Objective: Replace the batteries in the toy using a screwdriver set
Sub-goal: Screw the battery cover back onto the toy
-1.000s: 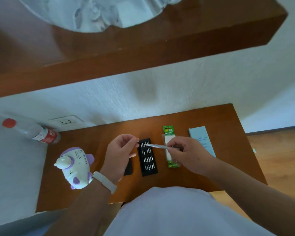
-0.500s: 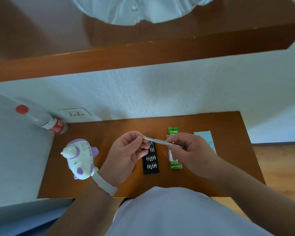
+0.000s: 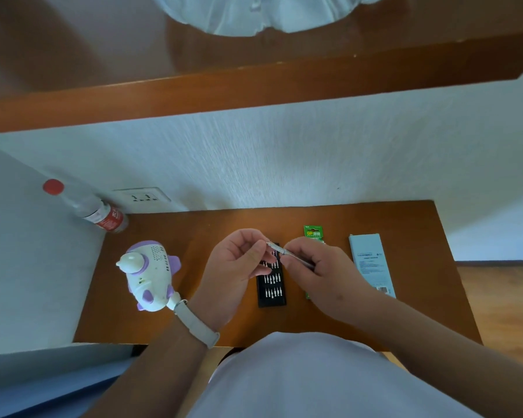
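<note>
A white and purple toy [image 3: 150, 274] stands on the left part of the wooden table [image 3: 420, 297]. My right hand [image 3: 317, 273] grips a thin silver screwdriver handle [image 3: 281, 251] above the black bit tray [image 3: 271, 289]. My left hand [image 3: 239, 270] is raised to the handle's tip, thumb and fingers pinched together there; whether a bit sits between them is hidden. A green battery pack [image 3: 313, 232] lies behind my right hand, partly covered by it.
A pale blue box sleeve [image 3: 370, 262] lies at the right of the table. A clear bottle with a red cap [image 3: 94, 211] leans in the back left corner near a wall socket [image 3: 142, 197]. A wooden shelf [image 3: 254, 86] hangs overhead.
My left hand has lifted from the bit tray and closed in on the screwdriver tip. Both hands have come closer together. The camera view has tilted downward.
</note>
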### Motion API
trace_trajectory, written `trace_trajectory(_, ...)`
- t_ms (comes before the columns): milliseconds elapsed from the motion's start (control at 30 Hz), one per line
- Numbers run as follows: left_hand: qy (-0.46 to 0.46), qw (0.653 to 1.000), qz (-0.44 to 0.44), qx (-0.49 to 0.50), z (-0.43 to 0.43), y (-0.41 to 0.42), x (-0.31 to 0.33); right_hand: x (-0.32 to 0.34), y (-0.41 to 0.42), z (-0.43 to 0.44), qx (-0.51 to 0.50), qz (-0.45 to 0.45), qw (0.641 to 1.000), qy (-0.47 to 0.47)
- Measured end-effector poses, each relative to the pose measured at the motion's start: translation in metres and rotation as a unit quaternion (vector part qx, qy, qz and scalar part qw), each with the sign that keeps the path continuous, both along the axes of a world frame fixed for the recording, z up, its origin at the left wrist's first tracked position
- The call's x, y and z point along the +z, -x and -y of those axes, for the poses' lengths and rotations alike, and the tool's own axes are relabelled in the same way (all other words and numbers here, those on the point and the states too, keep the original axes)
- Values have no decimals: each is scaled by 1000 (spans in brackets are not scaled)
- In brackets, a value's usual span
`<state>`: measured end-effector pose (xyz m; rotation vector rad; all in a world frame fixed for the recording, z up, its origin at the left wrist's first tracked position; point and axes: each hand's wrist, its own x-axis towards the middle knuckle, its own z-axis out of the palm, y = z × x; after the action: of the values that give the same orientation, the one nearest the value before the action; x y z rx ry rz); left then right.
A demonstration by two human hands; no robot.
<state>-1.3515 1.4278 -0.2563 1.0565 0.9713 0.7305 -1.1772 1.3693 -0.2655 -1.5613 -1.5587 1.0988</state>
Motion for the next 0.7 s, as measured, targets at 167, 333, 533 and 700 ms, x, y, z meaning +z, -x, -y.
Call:
trace_trajectory(167, -3, 1000, 0, 19, -4, 18, 5, 4, 19, -10, -1, -47, 999, -13)
trace_trajectory(333, -35, 998, -40, 39, -4, 39, 7, 5, 49, -23, 14, -60, 998, -11)
trace_trajectory(533, -56, 991, -92, 75, -10, 88, 9, 9, 90, -38, 8, -89, 996, -2)
trace_trajectory(700, -113, 963, -210, 123, -19, 152, 0, 5, 121, -50, -3, -95, 995, 25)
